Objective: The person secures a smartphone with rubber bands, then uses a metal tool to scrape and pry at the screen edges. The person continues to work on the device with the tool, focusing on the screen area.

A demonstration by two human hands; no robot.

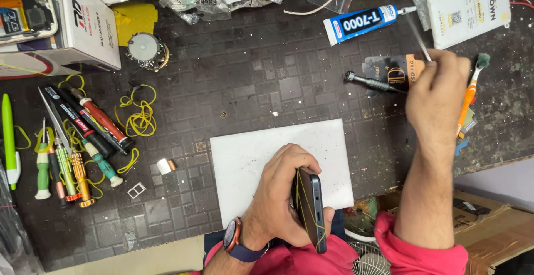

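My left hand [281,194] grips a dark smartphone [310,208] on its edge, wrapped with thin yellow rubber bands, over the near edge of a white work pad [261,147]. My right hand [436,88] reaches to the far right of the bench and pinches a thin metal tool [418,36] that points up and away. Just left of that hand lies a small dark-handled screwdriver [370,82] on a black and orange card [392,69]. An orange brush [470,94] lies right of the hand.
A blue and white glue tube [361,23] lies at the back, a white packet [467,8] to its right. Several screwdrivers [72,152], a green pen [8,136] and yellow rubber bands [139,114] sit at left, near a white box [86,19]. A cardboard box [489,225] is lower right.
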